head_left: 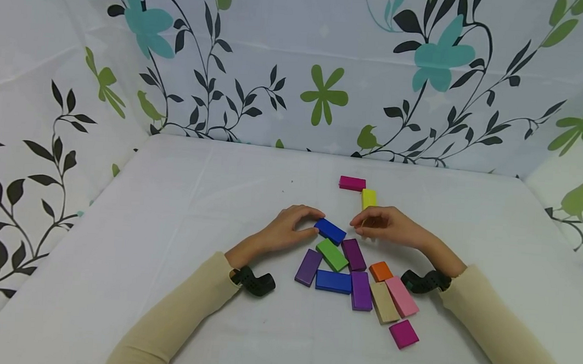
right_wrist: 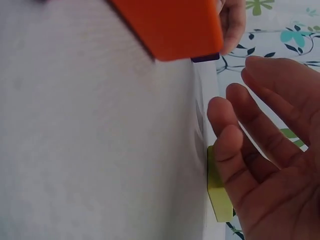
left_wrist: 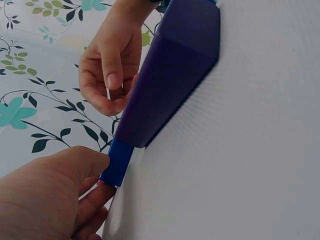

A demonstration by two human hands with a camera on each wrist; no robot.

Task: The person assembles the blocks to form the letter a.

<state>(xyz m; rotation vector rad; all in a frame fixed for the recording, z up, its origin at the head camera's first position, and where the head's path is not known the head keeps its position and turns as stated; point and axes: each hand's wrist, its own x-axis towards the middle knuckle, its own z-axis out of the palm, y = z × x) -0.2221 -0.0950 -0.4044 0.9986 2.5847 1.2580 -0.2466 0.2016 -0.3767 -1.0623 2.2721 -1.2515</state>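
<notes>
A blue block [head_left: 330, 231] lies on the white cloth, and my left hand [head_left: 286, 226] pinches its left end between thumb and fingers. The left wrist view shows the thumb along one edge of this blue block [left_wrist: 118, 162], fingers at the other. My right hand [head_left: 393, 226] hovers just right of it, fingers loosely bent and holding nothing. Partly behind that hand lies a yellow block [head_left: 368, 198], which also shows past the fingers in the right wrist view. Right below the held block are a green block [head_left: 332, 255] and a dark magenta block [head_left: 354, 255].
Nearer me lie a purple block [head_left: 308, 268], a second blue block [head_left: 333, 282], a violet block [head_left: 361, 291], and orange [head_left: 381, 271], tan [head_left: 384, 303], pink [head_left: 402, 297] and magenta [head_left: 404, 334] blocks. Another magenta block [head_left: 352, 183] lies beyond the yellow one. Patterned cloth [head_left: 279, 38] hangs behind.
</notes>
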